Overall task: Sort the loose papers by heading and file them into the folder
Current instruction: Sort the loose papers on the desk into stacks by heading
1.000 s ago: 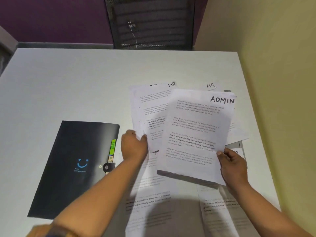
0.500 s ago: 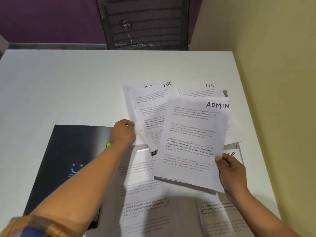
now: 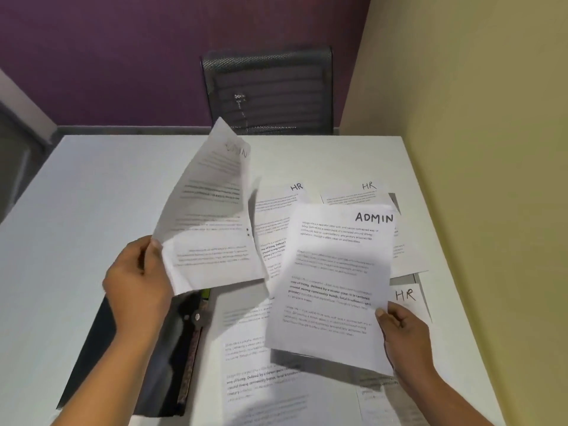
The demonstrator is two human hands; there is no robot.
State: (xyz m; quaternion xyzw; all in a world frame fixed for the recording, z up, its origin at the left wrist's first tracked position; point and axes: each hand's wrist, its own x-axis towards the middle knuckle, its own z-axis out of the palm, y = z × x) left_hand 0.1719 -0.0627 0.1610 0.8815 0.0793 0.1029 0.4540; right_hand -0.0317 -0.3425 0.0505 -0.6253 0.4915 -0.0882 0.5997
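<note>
My right hand (image 3: 402, 339) pinches the lower right edge of a sheet headed ADMIN (image 3: 332, 272), held above the table. My left hand (image 3: 138, 281) grips the lower left corner of a second sheet (image 3: 212, 216), lifted and curling, with a blurred ADMIN heading at its top. Sheets headed HR lie flat beneath: one at the middle (image 3: 276, 210), one further right (image 3: 362, 192), one by my right hand (image 3: 408, 298). More printed sheets (image 3: 261, 379) lie nearer me. The black folder (image 3: 147, 364) lies under my left forearm, partly hidden.
The white table (image 3: 92, 195) ends at the yellow wall (image 3: 476, 179) on the right. A black mesh chair (image 3: 270, 90) stands behind the far edge, against a purple wall.
My left hand has taken a sheet from the pile and lifted it up and to the left. The right hand still holds its ADMIN sheet. The camera has tilted up.
</note>
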